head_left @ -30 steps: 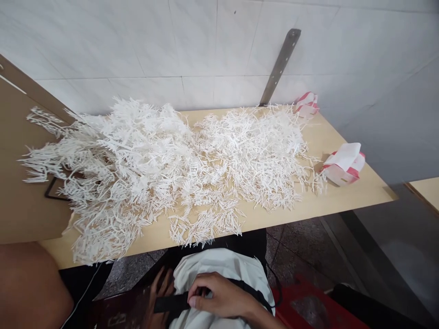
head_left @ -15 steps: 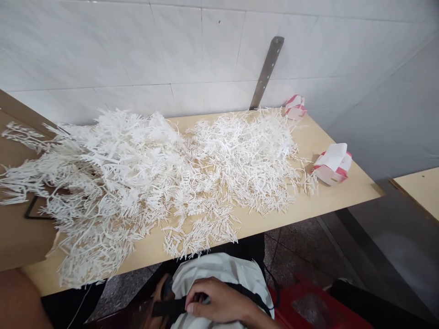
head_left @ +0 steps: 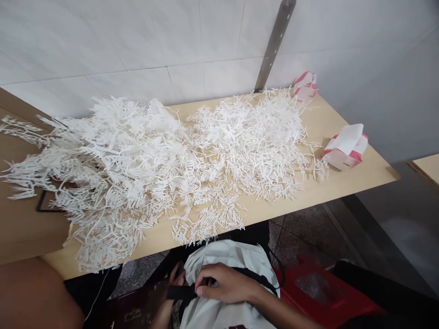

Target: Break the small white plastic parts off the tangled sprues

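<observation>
Low at the front of the view, over the white cloth (head_left: 229, 256) in my lap, my right hand (head_left: 224, 283) is closed, with thumb and fingers pinching a black strap (head_left: 181, 292). The strap stretches left, across my left hand (head_left: 173, 278). Partly hidden by the strap, my left hand has its fingers curled round something dark that I cannot make out. Both hands are below the table's front edge. On the wooden table (head_left: 363, 167) beyond them lie heaps of white branching plastic sprigs (head_left: 130, 155), with short loose pieces (head_left: 209, 224) at the near edge.
Two red-and-white crumpled paper packets (head_left: 346, 146) are on the table's right side. A perforated metal bracket (head_left: 274, 45) rises against the tiled wall. A cardboard box (head_left: 30, 228) stands at the left, near a person's bare skin (head_left: 34, 292). A red stool (head_left: 325, 292) is below right.
The camera view has tilted down and shifted a little, so the table appears higher. Both hands stay over the lap, the right one still pinching the strap. The sprigs have not moved.
</observation>
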### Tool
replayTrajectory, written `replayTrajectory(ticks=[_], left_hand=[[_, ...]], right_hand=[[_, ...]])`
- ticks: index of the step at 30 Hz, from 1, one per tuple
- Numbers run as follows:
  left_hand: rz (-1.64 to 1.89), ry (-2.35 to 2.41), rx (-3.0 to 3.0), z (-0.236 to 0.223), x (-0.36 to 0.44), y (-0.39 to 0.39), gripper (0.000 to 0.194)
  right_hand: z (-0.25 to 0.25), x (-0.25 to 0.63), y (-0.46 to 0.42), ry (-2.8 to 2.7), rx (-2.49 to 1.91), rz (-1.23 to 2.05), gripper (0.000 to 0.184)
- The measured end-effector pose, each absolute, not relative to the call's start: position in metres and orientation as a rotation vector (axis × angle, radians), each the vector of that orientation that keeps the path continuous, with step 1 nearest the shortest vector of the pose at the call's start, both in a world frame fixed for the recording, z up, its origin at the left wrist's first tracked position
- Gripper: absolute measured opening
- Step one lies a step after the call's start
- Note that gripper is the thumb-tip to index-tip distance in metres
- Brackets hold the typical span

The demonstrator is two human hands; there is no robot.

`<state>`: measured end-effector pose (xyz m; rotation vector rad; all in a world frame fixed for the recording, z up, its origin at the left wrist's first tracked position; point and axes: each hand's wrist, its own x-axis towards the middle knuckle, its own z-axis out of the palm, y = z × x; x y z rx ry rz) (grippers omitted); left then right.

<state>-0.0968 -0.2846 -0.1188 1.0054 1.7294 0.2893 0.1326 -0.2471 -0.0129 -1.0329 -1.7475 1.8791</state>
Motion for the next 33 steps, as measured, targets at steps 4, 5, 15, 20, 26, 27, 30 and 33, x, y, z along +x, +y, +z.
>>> replayTrajectory(ticks=[4,5,15,20,26,27,30,33], left_hand=[[0.216,1.722,1.197,-0.087,-0.082,-0.29,0.064],[0.167,1.723,1.188,-0.081,-0.078,-0.289,0.065],[0.117,1.873,1.212,-0.063,-0.071,-0.284,0.042],[-0.004,1.817,1.41,-0.049,-0.074,-0.284,0.044],[-0.239,1.835,1.327,-0.044,-0.057,-0.256,0.047],[-0.286,1.844,1.312,-0.043,-0.053,-0.253,0.047],[-0.306,1.86,1.304,-0.041,-0.048,-0.247,0.047],[-0.252,1.837,1.302,-0.045,-0.051,-0.246,0.041]], right_hand=[[-0.007,0.13,-0.247,-1.775,-0.96,1.818,0.022],[-0.005,0.13,-0.247,-1.787,-0.951,1.797,0.02],[0.011,0.141,-0.242,-1.811,-1.022,1.709,0.022],[0.012,0.146,-0.237,-1.724,-1.042,1.678,0.025],[0.011,0.151,-0.228,-1.666,-1.051,1.653,0.026],[0.011,0.152,-0.227,-1.657,-1.049,1.65,0.026],[0.012,0.155,-0.224,-1.623,-1.07,1.651,0.026],[0.01,0.16,-0.222,-1.593,-1.119,1.666,0.028]])
